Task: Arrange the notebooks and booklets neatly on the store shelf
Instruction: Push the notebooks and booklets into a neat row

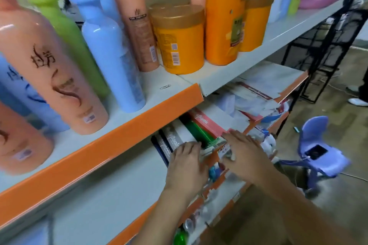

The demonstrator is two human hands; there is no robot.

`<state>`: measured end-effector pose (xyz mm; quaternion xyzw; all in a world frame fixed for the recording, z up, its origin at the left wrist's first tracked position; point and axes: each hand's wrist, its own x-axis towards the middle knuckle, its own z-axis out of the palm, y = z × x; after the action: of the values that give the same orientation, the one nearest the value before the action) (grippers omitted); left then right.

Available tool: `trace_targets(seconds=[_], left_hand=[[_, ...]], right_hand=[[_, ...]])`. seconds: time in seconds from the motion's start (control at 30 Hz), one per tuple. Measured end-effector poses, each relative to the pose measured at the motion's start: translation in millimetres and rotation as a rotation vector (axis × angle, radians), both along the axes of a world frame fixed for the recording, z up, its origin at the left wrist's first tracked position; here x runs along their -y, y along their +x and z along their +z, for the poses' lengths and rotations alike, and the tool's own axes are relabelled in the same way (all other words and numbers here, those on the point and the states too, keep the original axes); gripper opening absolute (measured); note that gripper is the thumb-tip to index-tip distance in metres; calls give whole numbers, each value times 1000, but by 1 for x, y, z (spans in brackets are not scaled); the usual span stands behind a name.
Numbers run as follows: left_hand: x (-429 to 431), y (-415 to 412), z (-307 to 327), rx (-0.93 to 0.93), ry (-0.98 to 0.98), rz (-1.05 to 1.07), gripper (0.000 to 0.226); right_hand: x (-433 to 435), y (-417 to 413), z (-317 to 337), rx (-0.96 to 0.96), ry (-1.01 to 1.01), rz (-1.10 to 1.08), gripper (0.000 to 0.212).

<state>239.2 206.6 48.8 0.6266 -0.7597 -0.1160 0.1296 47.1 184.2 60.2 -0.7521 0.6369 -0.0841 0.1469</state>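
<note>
Resting left hand [187, 162], right hand [243, 155] on "Book" notebooks [207, 123].

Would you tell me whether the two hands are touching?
Apart: the head view shows the orange shelf edge between the left hand and the right hand.

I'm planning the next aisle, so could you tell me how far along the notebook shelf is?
Done: the row of dark blue, grey, green and red notebooks lies side by side on the grey metal shelf. In hand: the left hand and right hand press on their front ends, apparently squaring them. Left: the loose pile of white and red booklets further right looks jumbled.
</note>
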Motion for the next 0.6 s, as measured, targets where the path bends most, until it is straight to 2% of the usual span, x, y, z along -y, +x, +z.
trace_targets(seconds=[0.3,0.47,0.6], left_hand=[[89,-62,-25,-6,103,25,61],[127,-104,-61,11,154,188,75],[138,-138,-75,72,272,355,78]], right_hand=[[87,-67,-18,67,84,-98,67],[143,-106,-34,90,153,26,65],[183,-134,-39,84,301,152,63]])
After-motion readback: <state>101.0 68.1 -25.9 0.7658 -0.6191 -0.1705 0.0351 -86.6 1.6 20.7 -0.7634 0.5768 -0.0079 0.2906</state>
